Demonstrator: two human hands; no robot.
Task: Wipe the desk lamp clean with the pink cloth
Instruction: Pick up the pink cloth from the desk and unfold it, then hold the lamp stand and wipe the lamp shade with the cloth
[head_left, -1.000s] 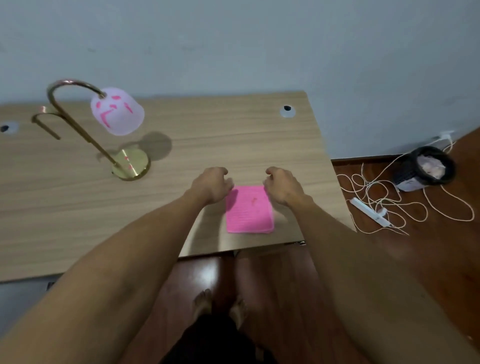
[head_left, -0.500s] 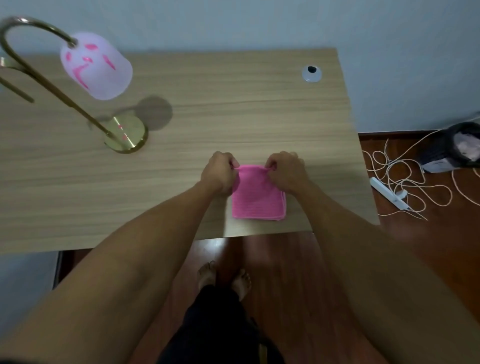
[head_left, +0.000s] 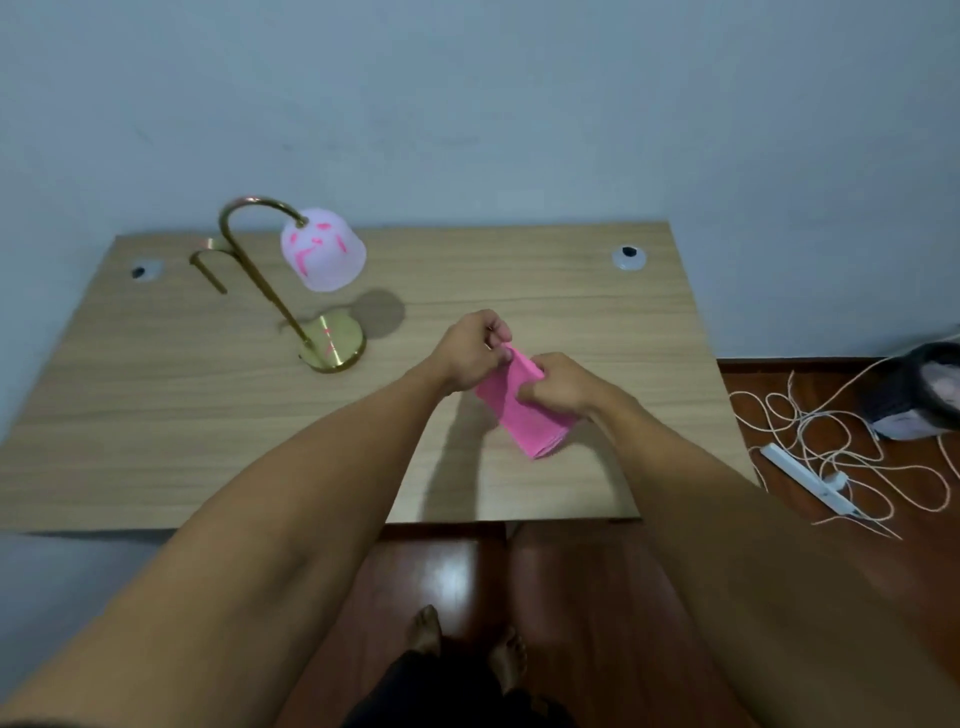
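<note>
The folded pink cloth hangs lifted above the wooden desk, tilted down to the right. My left hand pinches its upper far corner. My right hand grips its top edge just to the right. The desk lamp stands on the desk to the left of my hands, apart from them. It has a curved brass neck, a round brass base and a pale pink shade with pink smears.
The wall runs close behind the desk. Two cable holes sit near the desk's back corners. On the floor to the right lie tangled white cords, a power strip and a dark bin. My bare feet stand below the desk's front edge.
Both hands closed on the cloth's far edge and lifted it off the desk, so that it now hangs tilted between them. The view has pulled back and shifted.
</note>
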